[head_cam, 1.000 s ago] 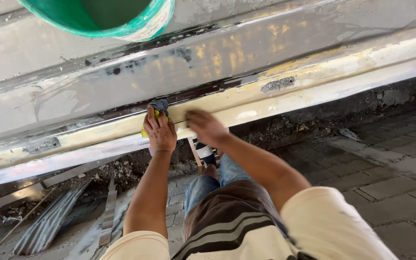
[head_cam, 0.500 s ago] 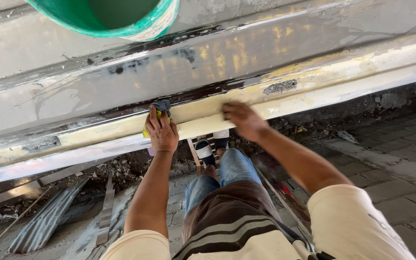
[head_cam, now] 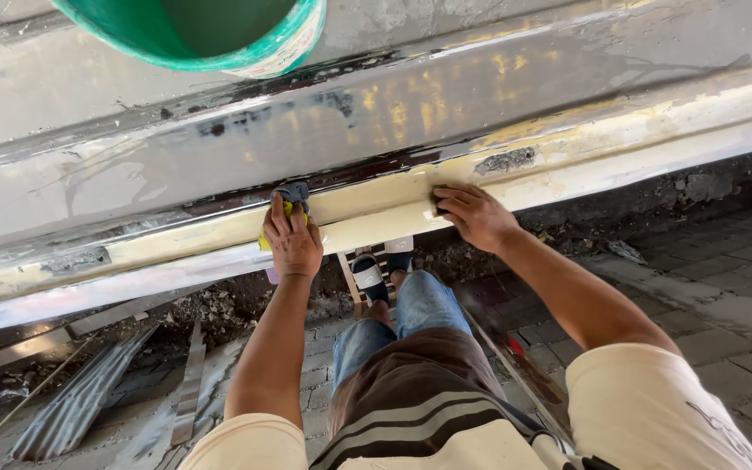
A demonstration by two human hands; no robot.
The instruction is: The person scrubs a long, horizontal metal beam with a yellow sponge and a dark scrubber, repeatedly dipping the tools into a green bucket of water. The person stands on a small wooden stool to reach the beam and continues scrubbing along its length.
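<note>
Left hand (head_cam: 293, 242) presses a yellow sponge (head_cam: 287, 211) with a dark upper layer against the cream-coloured filler strip (head_cam: 367, 204), fingers closed over it. Right hand (head_cam: 473, 213) lies flat on the same strip, well apart to the right, fingers together; whether it holds anything cannot be told. Above the strip runs a grey metal panel (head_cam: 219, 148); a green bucket (head_cam: 211, 35) sits at the top edge. Below, paving bricks (head_cam: 715, 287) and metal scraps (head_cam: 80, 400).

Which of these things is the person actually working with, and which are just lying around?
In use:
left hand pressing a yellow sponge
right hand flat on the cream-coated panel edge

Lying about:
green bucket
corrugated metal strips
rubble
</note>
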